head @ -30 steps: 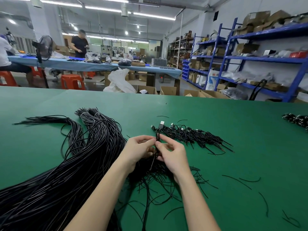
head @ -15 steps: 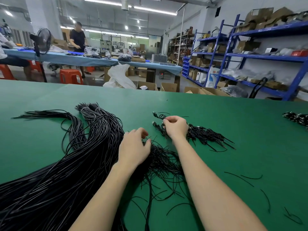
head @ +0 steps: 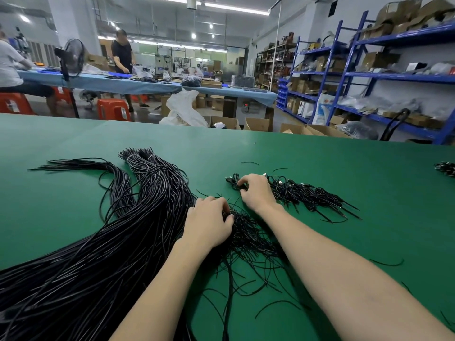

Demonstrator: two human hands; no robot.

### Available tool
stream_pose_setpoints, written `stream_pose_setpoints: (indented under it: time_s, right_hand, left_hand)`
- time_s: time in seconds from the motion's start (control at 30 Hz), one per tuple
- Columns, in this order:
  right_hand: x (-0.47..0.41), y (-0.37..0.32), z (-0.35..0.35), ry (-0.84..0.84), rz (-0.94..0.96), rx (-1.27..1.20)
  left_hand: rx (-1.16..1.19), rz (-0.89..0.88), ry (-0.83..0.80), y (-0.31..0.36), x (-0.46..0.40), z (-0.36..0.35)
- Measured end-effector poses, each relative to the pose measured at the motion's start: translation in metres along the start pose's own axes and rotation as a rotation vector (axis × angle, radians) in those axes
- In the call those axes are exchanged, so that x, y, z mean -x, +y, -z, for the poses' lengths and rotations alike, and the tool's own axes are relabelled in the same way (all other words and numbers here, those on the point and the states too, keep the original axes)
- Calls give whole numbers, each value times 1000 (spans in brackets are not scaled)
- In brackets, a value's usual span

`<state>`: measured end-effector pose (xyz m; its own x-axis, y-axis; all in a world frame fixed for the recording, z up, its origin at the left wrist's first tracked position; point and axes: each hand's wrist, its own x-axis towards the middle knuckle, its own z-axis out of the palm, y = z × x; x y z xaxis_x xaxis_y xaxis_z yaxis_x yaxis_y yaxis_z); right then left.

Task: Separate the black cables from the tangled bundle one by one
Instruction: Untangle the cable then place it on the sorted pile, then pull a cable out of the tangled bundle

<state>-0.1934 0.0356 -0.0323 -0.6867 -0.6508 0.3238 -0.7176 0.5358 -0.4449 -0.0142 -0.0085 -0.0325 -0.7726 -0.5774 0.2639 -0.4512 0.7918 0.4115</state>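
A big bundle of long black cables (head: 103, 247) sweeps across the left of the green table (head: 344, 183). A tangle of thin black cables (head: 248, 232) lies between my forearms. My left hand (head: 209, 222) rests on this tangle, its fingers curled into the strands. Further out, a pile of separated black cables with plugs (head: 310, 193) lies to the right. My right hand (head: 256, 190) sits at the left end of that pile, fingers curled around a cable's plug end.
Short loose black offcuts (head: 386, 263) lie scattered on the table at the right. Another small cable pile (head: 445, 168) sits at the far right edge. Beyond the table stand cardboard boxes (head: 258, 124), blue shelving (head: 394, 77), and people at a blue bench.
My hands were together pinching one cable; the right hand carried it out to the separated pile and now sets it there. The left hand dropped back onto the tangle.
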Motion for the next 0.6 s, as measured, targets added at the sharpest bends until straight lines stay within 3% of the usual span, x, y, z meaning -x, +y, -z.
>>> stream_pose_setpoints:
  time_s: [0.33,0.6]
  right_hand:
    - [9,11,-4,-123,181,243]
    - [9,16,4,-136,24,457]
  left_hand:
    - [-6,-9,4,2,2,-1]
    - [14,-13,-13,3,3,2]
